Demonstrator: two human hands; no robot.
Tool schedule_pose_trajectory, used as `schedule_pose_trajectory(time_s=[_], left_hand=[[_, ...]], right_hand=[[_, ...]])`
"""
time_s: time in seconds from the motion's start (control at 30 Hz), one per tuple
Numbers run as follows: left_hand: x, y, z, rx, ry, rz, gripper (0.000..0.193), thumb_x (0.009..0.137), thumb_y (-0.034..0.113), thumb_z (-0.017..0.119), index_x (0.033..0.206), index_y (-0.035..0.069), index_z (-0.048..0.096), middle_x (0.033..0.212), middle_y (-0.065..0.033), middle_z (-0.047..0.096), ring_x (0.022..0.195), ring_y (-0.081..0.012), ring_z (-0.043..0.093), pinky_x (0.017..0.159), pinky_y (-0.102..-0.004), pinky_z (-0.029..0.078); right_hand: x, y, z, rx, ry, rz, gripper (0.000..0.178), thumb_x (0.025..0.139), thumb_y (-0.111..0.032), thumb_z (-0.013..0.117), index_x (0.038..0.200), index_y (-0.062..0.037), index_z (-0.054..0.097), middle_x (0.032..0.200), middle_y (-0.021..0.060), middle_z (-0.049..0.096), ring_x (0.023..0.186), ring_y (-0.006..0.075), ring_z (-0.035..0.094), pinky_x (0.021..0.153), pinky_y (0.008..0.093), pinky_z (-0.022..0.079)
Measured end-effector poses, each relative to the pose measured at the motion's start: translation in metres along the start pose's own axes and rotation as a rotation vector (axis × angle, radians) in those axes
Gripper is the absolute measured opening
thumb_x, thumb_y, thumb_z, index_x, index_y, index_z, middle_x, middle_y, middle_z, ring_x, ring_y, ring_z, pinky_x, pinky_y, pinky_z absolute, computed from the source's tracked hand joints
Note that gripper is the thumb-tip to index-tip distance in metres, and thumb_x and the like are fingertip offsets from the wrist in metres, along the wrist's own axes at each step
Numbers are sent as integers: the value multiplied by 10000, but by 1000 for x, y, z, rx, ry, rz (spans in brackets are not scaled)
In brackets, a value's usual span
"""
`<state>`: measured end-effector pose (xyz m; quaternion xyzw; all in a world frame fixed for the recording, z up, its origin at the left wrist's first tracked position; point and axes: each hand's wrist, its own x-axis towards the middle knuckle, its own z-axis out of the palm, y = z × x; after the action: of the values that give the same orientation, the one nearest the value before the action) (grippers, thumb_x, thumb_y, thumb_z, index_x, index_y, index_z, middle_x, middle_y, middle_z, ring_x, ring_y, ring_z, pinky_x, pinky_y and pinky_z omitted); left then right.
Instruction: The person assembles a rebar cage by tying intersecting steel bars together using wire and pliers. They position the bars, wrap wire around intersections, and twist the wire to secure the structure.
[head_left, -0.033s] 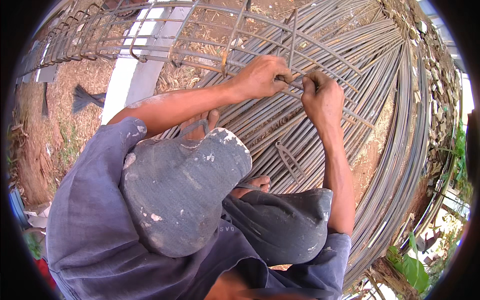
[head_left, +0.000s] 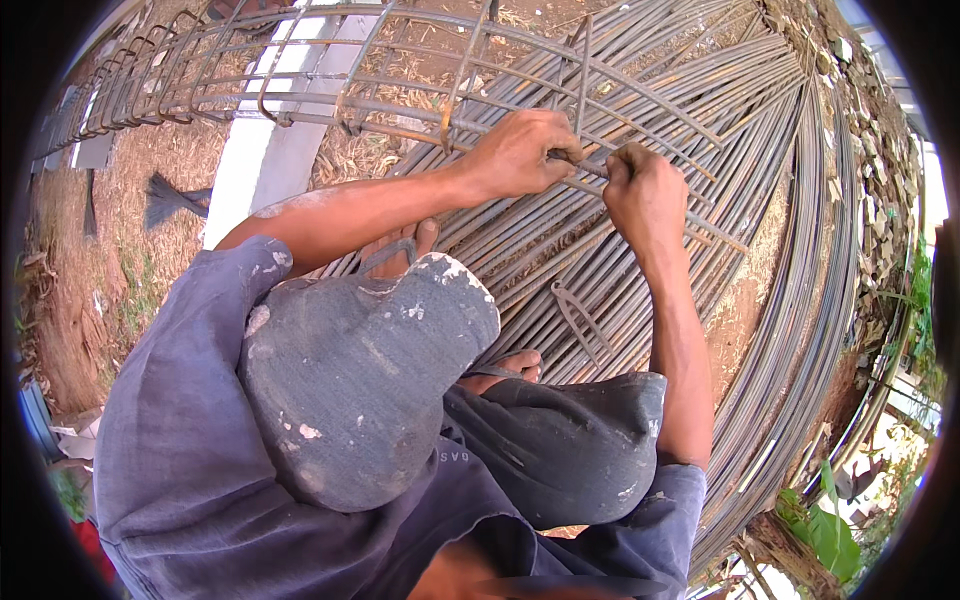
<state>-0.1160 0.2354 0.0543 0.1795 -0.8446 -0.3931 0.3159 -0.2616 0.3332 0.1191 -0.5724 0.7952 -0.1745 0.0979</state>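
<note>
My left hand is closed at a lower long bar of the rebar cage, close to its right end. Just to its right, my right hand is closed too, thumb and forefinger pinched at the same steel bar. A short stretch of that bar shows between the two hands. An upright stirrup comes down on the cage right above my left hand. My fingers hide whether any thin wire is held. Below the hands, a pair of pincers with spread handles lies on loose rebar.
Loose rebar covers the ground under the cage, with long bars curving down the right. A white beam passes beneath the cage. A dark wire bundle lies at left. Broken rubble lines the right edge.
Both hands stay at the same bar. My right forearm has shifted slightly to the right; otherwise hardly anything differs.
</note>
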Motion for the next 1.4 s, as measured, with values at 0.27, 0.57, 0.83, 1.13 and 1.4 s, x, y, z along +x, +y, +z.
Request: schedule_pose_trajectory(time_s=[0.27,0.57,0.83,1.13,1.4], left_hand=[[27,-21,-31,4,-319,-357,351,770,326,726,922,13,682,884,-107,657,833,-212,627,694,-343,492],[50,-7,-9,88,-425,-697,521,854,571,545,774,64,631,505,-17,489,407,-103,409,394,-293,272],[48,-3,-15,10,-325,-763,405,806,459,624,788,60,684,611,-34,532,447,-136,383,425,-339,315],[61,-22,-7,-179,-443,-868,341,824,439,655,861,103,695,721,7,588,492,-99,446,433,-258,363],[58,-16,-18,-152,-465,-870,324,796,426,663,794,102,686,667,8,539,443,-104,422,412,-268,352]], right_hand=[[-61,-6,49,1333,-376,435,372,957,-295,532,1120,22,639,974,161,684,808,243,662,707,347,533],[-224,170,158,-319,-232,174,728,803,-325,687,1434,-132,379,1307,199,469,1104,384,557,909,477,461],[-214,164,138,-267,-487,56,722,704,-146,707,1358,-17,429,1038,207,582,994,391,604,821,452,497],[-176,79,139,1113,18,442,611,850,-172,594,1397,18,398,987,82,596,735,168,559,670,324,474],[-122,-12,147,960,250,286,582,907,-148,571,1414,35,350,891,101,598,675,133,527,616,299,459]])
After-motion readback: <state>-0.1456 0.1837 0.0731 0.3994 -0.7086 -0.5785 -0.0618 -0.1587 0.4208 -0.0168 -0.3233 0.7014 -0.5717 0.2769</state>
